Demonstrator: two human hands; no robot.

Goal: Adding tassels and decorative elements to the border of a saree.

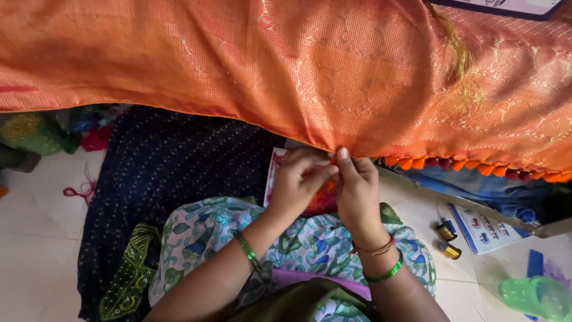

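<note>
- Orange sari cloth (333,71) hangs across the top of the view, its lower edge hemmed with small tassels (453,162).
- Left hand (298,185) reaches up from the lap, fingers pinched together on the cloth's edge.
- Right hand (357,191) sits just beside it, thumb and forefinger clamped on the same edge, wrist bent upward.
- Two gold thread spools (447,238) lie on the floor, right.
</note>
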